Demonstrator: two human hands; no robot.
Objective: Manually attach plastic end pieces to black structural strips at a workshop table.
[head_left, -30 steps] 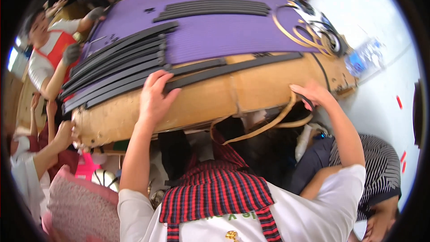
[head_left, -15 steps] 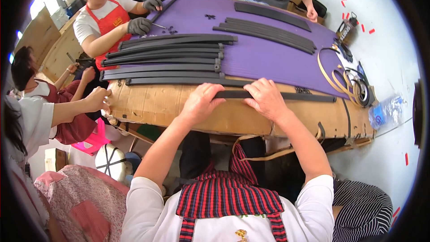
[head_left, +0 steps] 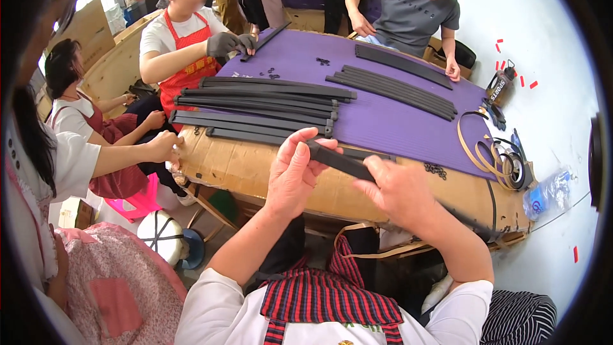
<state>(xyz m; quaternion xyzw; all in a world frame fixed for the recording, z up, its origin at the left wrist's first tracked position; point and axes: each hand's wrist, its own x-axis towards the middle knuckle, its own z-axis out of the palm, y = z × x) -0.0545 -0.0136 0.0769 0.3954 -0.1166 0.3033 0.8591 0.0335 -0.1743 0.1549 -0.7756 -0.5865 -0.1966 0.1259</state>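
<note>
A long, flat black strip (head_left: pixel 345 162) is raised off the table edge in front of me, slanting down to the right. My left hand (head_left: pixel 290 176) holds its near-left end, thumb on one side and fingers curled behind. Farther along, my right hand (head_left: pixel 402 191) is closed round the same strip, slightly smeared by motion. The strip's far right end blurs beyond my right forearm. Just past my hands, a stack of similar black strips (head_left: pixel 255 103) with capped ends lies at the left of the purple mat (head_left: pixel 396 134).
Cardboard (head_left: pixel 255 166) covers the table's near side. Thinner black strips (head_left: pixel 389 92) lie farther back. Small black pieces (head_left: pixel 436 170) sit near the mat's edge. Tape rolls (head_left: pixel 511 169), a bottle (head_left: pixel 501 83) and a plastic bag (head_left: pixel 549 195) are at right. Co-workers stand left and across.
The strip has come up off the table and tilted, its right end swinging toward me. My left hand has turned palm inward at its end; my right hand has moved down and right.
</note>
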